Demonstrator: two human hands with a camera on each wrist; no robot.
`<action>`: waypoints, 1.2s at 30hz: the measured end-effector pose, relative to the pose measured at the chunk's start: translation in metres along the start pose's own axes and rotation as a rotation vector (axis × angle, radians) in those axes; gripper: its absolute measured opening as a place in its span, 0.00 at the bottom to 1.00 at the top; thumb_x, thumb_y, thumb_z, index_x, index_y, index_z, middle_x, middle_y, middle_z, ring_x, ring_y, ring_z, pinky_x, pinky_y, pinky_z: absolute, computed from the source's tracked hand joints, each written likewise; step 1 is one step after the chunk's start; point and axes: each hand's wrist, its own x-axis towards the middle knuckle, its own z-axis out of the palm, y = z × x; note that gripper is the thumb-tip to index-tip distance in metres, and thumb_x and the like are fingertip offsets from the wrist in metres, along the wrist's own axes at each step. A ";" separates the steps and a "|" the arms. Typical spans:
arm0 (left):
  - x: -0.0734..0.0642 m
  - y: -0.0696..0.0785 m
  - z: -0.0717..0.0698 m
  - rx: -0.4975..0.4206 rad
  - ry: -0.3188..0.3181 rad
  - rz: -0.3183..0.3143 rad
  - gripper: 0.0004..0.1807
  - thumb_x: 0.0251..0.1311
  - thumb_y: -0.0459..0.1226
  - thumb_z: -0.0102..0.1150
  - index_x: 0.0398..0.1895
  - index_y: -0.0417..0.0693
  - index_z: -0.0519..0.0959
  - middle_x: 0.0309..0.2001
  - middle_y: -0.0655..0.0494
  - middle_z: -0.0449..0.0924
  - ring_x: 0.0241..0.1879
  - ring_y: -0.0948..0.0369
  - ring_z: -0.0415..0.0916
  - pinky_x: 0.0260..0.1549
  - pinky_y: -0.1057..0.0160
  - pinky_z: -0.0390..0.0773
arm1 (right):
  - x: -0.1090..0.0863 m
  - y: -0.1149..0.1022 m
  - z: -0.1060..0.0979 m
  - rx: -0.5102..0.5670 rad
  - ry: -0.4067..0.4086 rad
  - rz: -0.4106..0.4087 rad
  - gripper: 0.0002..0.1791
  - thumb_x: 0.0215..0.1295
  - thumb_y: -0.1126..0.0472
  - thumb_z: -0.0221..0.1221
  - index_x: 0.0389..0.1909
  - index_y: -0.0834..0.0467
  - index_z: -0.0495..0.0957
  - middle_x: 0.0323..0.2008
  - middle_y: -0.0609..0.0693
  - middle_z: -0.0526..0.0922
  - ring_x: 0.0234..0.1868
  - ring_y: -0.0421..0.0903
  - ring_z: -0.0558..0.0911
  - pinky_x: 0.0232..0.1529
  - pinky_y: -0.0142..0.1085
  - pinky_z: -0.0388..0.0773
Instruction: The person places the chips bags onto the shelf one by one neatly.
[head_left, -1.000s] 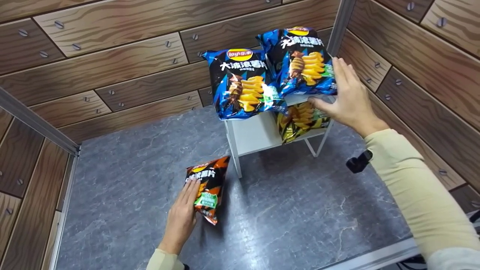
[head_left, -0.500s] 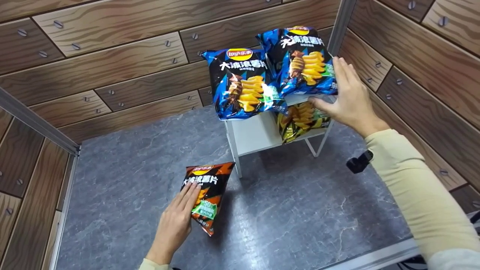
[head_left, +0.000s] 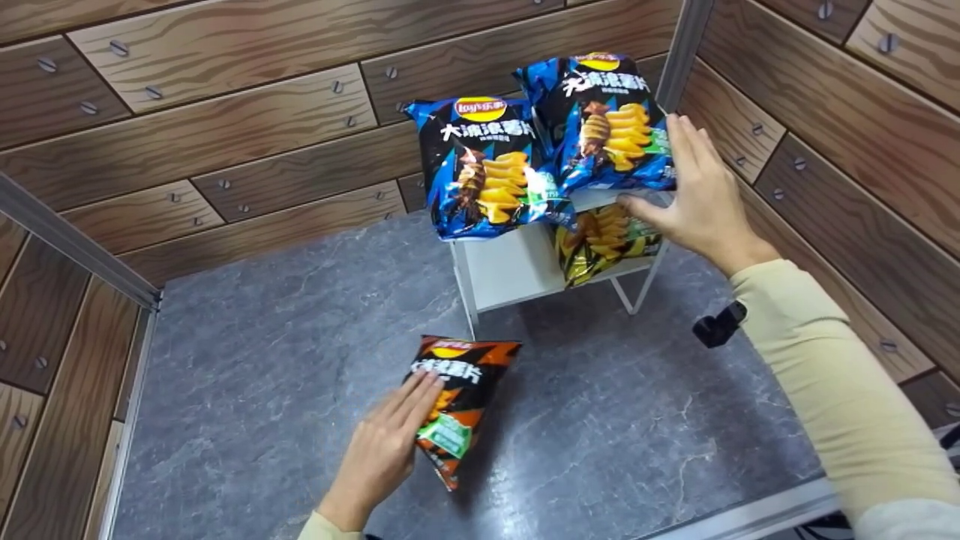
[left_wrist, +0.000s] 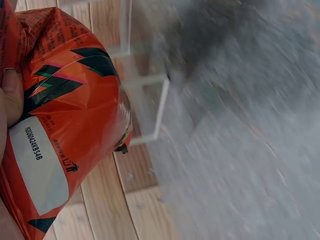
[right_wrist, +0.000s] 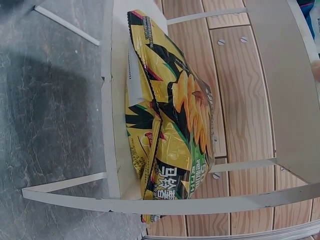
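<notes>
My left hand (head_left: 375, 454) grips an orange-and-black bag of chips (head_left: 472, 397), fingers flat along its printed front. In the left wrist view the thumb (left_wrist: 12, 97) presses on the orange back of that bag. My right hand (head_left: 701, 199) rests its straight fingers against the right side of a blue-and-black chip bag (head_left: 607, 127), thumb spread toward the rack's front edge. A second blue-and-black chip bag (head_left: 480, 169) lies beside it on the top of a small white rack (head_left: 502, 274). On the lower shelf sits a yellow chip bag (right_wrist: 175, 110).
The white rack stands on grey marbled flooring (head_left: 262, 375), close to the back corner. Wood-plank walls (head_left: 225, 82) enclose the space on the left, back and right. A metal edge strip (head_left: 750, 510) runs along the front.
My left hand has shifted right and slightly nearer, carrying the orange-and-black chip bag, now in front of the rack's left leg. My right hand and the bags on the rack stay put.
</notes>
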 end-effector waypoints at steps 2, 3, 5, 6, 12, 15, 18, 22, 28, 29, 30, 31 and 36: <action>0.008 0.005 0.001 -0.008 0.021 0.032 0.39 0.48 0.23 0.47 0.70 0.44 0.70 0.68 0.50 0.73 0.66 0.52 0.73 0.56 0.51 0.80 | 0.000 0.000 0.000 0.007 0.003 -0.001 0.58 0.56 0.41 0.68 0.78 0.62 0.48 0.77 0.64 0.53 0.78 0.61 0.53 0.80 0.49 0.46; 0.012 0.007 0.001 -0.019 0.036 0.049 0.37 0.50 0.23 0.46 0.70 0.44 0.70 0.68 0.49 0.73 0.66 0.51 0.73 0.56 0.51 0.80 | -0.001 0.000 0.000 0.011 0.004 -0.001 0.58 0.56 0.41 0.68 0.78 0.62 0.48 0.77 0.64 0.53 0.78 0.61 0.53 0.80 0.49 0.46; 0.021 0.011 0.001 -0.037 0.075 0.082 0.34 0.55 0.24 0.43 0.69 0.43 0.71 0.67 0.48 0.73 0.65 0.50 0.74 0.55 0.51 0.81 | -0.001 0.000 0.000 0.013 0.005 0.001 0.58 0.56 0.40 0.67 0.78 0.62 0.48 0.77 0.64 0.53 0.78 0.60 0.53 0.80 0.49 0.46; 0.025 0.014 0.000 -0.046 0.092 0.096 0.32 0.58 0.25 0.42 0.69 0.43 0.71 0.67 0.48 0.74 0.65 0.50 0.74 0.55 0.51 0.81 | -0.001 0.000 -0.001 0.011 0.003 0.002 0.58 0.56 0.40 0.67 0.78 0.62 0.48 0.77 0.64 0.53 0.79 0.60 0.52 0.80 0.48 0.46; 0.045 0.024 -0.007 -0.052 0.115 0.128 0.27 0.71 0.28 0.32 0.70 0.44 0.69 0.67 0.49 0.74 0.66 0.51 0.73 0.58 0.54 0.79 | 0.000 0.001 -0.002 0.002 -0.008 0.011 0.58 0.57 0.40 0.67 0.79 0.61 0.47 0.78 0.62 0.52 0.79 0.59 0.51 0.80 0.49 0.45; 0.050 0.027 -0.010 -0.058 0.118 0.133 0.28 0.69 0.26 0.33 0.70 0.43 0.69 0.67 0.49 0.74 0.66 0.51 0.73 0.59 0.56 0.78 | 0.000 0.001 -0.001 0.005 -0.013 0.012 0.58 0.57 0.39 0.67 0.79 0.60 0.46 0.78 0.62 0.51 0.79 0.59 0.51 0.80 0.50 0.45; 0.054 0.031 -0.014 -0.096 0.133 0.138 0.31 0.62 0.23 0.37 0.70 0.43 0.69 0.67 0.48 0.74 0.66 0.51 0.74 0.59 0.56 0.78 | 0.000 0.001 -0.001 0.005 -0.014 0.008 0.58 0.57 0.39 0.67 0.79 0.60 0.46 0.78 0.62 0.51 0.79 0.60 0.51 0.79 0.50 0.46; 0.061 0.034 -0.018 -0.147 0.152 0.134 0.30 0.64 0.25 0.40 0.71 0.43 0.68 0.68 0.48 0.73 0.66 0.51 0.73 0.60 0.57 0.78 | -0.001 0.002 0.000 0.004 -0.008 0.008 0.58 0.56 0.40 0.67 0.79 0.60 0.46 0.78 0.62 0.51 0.79 0.60 0.51 0.79 0.50 0.46; 0.081 0.037 -0.016 -0.155 0.189 0.141 0.26 0.73 0.30 0.35 0.71 0.43 0.68 0.69 0.47 0.71 0.68 0.50 0.71 0.64 0.57 0.74 | -0.001 0.001 0.001 0.004 0.000 -0.004 0.58 0.56 0.41 0.68 0.78 0.62 0.48 0.77 0.64 0.53 0.78 0.61 0.52 0.79 0.50 0.47; 0.085 0.037 -0.015 -0.152 0.198 0.145 0.26 0.72 0.29 0.35 0.71 0.42 0.68 0.69 0.47 0.71 0.68 0.50 0.71 0.64 0.57 0.74 | -0.001 0.001 0.001 0.004 0.001 -0.007 0.58 0.56 0.41 0.68 0.78 0.63 0.48 0.77 0.64 0.53 0.78 0.61 0.53 0.79 0.50 0.47; 0.089 0.038 -0.014 -0.151 0.207 0.149 0.25 0.72 0.29 0.37 0.71 0.42 0.68 0.69 0.46 0.71 0.68 0.50 0.71 0.65 0.57 0.73 | -0.001 0.001 0.001 0.003 0.002 -0.007 0.58 0.56 0.41 0.68 0.78 0.63 0.48 0.77 0.64 0.53 0.78 0.62 0.53 0.79 0.50 0.47; 0.093 0.038 -0.012 -0.148 0.213 0.150 0.25 0.71 0.29 0.38 0.71 0.42 0.68 0.69 0.46 0.71 0.68 0.49 0.71 0.65 0.57 0.73 | -0.001 0.000 0.001 0.003 0.002 -0.006 0.58 0.56 0.41 0.68 0.78 0.62 0.48 0.77 0.65 0.53 0.78 0.62 0.53 0.79 0.50 0.47; 0.113 0.040 -0.002 -0.123 0.239 0.129 0.29 0.64 0.25 0.51 0.71 0.40 0.67 0.69 0.45 0.71 0.68 0.49 0.70 0.66 0.57 0.73 | 0.000 0.001 0.000 0.000 0.013 -0.005 0.58 0.55 0.42 0.68 0.78 0.63 0.49 0.76 0.65 0.54 0.77 0.63 0.54 0.79 0.50 0.48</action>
